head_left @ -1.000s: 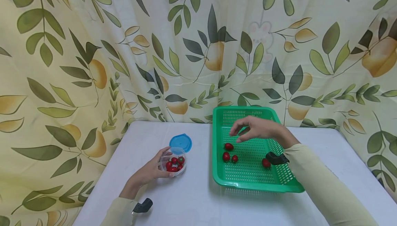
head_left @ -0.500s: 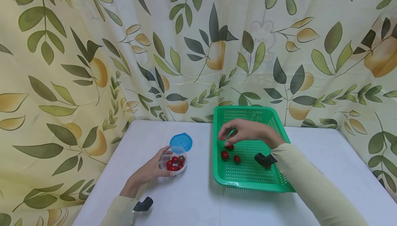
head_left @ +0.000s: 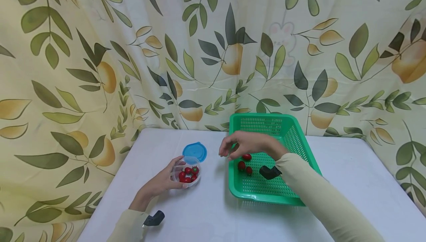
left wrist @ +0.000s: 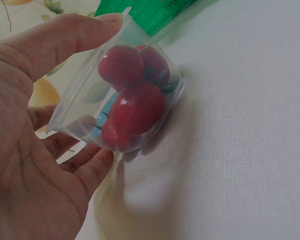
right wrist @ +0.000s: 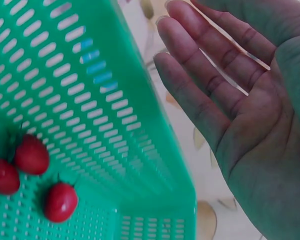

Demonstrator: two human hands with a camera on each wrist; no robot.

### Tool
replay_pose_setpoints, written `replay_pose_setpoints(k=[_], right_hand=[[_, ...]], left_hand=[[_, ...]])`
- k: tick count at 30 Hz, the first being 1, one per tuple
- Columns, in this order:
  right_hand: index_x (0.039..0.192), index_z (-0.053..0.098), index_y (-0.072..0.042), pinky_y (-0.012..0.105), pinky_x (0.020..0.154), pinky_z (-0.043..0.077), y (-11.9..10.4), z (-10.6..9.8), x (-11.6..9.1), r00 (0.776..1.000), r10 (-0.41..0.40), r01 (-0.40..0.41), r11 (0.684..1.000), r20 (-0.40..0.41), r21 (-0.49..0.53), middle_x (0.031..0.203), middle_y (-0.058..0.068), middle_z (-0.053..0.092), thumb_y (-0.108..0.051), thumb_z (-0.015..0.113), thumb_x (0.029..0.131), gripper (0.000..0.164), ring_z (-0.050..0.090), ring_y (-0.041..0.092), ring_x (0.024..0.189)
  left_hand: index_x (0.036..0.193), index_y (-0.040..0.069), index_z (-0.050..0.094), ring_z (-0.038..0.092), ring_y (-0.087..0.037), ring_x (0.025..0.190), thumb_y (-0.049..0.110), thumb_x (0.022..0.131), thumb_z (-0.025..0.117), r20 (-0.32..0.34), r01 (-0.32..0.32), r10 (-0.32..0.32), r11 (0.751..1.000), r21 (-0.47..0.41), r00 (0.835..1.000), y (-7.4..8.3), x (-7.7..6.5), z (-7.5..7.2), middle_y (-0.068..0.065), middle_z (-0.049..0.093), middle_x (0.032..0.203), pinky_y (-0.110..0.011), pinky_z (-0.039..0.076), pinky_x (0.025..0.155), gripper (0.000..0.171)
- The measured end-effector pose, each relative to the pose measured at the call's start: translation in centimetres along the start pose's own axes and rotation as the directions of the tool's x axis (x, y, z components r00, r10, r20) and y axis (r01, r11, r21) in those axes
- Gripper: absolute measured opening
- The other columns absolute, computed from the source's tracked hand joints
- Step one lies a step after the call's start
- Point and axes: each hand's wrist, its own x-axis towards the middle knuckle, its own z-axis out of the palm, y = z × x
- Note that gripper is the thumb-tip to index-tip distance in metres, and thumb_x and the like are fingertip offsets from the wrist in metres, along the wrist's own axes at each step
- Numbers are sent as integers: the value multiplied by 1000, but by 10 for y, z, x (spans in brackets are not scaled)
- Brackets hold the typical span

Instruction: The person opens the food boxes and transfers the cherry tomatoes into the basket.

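Note:
My left hand (head_left: 161,179) grips a small clear plastic container (left wrist: 70,111) standing on the table, its thumb at the rim. Inside the container lie several red cherry tomatoes (left wrist: 138,108). My right hand (head_left: 244,146) hovers over the left rim of a green plastic basket (head_left: 244,197), palm down, fingers bent. In the right wrist view its palm and several fingers show, while the tips of thumb and forefinger are out of frame; I cannot tell whether they pinch anything. Below it, more cherry tomatoes (right wrist: 60,202) lie on the basket's perforated bottom.
A round blue lid (head_left: 194,151) lies just beyond the container on the white table (head_left: 206,212). Behind the table hangs a curtain (head_left: 213,50) printed with leaves and fruit. The right sleeve (head_left: 319,190) reaches across the basket's front right corner.
My right hand has moved left from above the basket's middle to its left rim. A small tomato in the basket has shifted a little. The left hand and container stay put.

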Motion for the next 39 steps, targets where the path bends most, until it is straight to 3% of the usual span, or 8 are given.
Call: replay_pose_setpoints(k=[4, 7, 16, 30, 36, 39], right_hand=[[117, 72, -15, 34, 96, 56, -7, 4, 11, 1000, -5, 4, 1000, 26, 10, 113, -4, 71, -16, 76, 92, 26, 66, 23, 109], [115, 72, -17, 31, 95, 56, -11, 7, 20, 999, -15, 15, 1000, 43, 6, 112, -5, 71, -16, 77, 91, 25, 66, 26, 110], [118, 71, -11, 31, 94, 57, -27, 13, 42, 994, -43, 46, 999, 98, -25, 116, -1, 71, -12, 78, 90, 29, 67, 21, 110], [119, 71, -15, 24, 92, 55, -30, 32, 85, 981, -69, 83, 994, 184, -68, 118, -2, 70, -6, 77, 90, 31, 65, 19, 113], [121, 71, -12, 23, 89, 56, -32, 42, 99, 977, -76, 91, 993, 197, -72, 120, 6, 70, -5, 77, 89, 33, 65, 26, 116], [122, 71, -9, 22, 90, 55, -31, 46, 104, 976, -73, 87, 994, 206, -59, 120, 5, 70, -5, 76, 89, 33, 65, 22, 115]], left_hand=[[160, 20, 21, 31, -40, 148, 24, 82, 85, -2, 6, -6, 1000, -2, 1000, 0, 0, 1, -11, 36, 159, -71, 29, 113, 101], [160, 21, 21, 31, -40, 148, 24, 82, 86, -4, 13, -13, 1000, -4, 1000, 0, 0, 2, -12, 36, 159, -71, 29, 113, 101], [160, 17, 19, 31, -41, 148, 24, 83, 85, 6, 15, -15, 1000, -18, 1000, 2, -1, 3, -12, 35, 160, -69, 30, 114, 102], [160, 16, 18, 30, -40, 149, 27, 83, 84, 21, 7, -6, 1000, -12, 1000, 2, -1, -1, -12, 34, 161, -69, 30, 114, 102], [161, 20, 20, 31, -36, 147, 29, 82, 85, 2, 25, -25, 1000, -8, 1000, 0, 0, -1, -9, 35, 159, -65, 34, 114, 103], [160, 25, 22, 32, -34, 145, 31, 80, 87, -17, 51, -51, 999, 1, 999, 0, 0, -1, -8, 36, 157, -63, 36, 112, 103]])
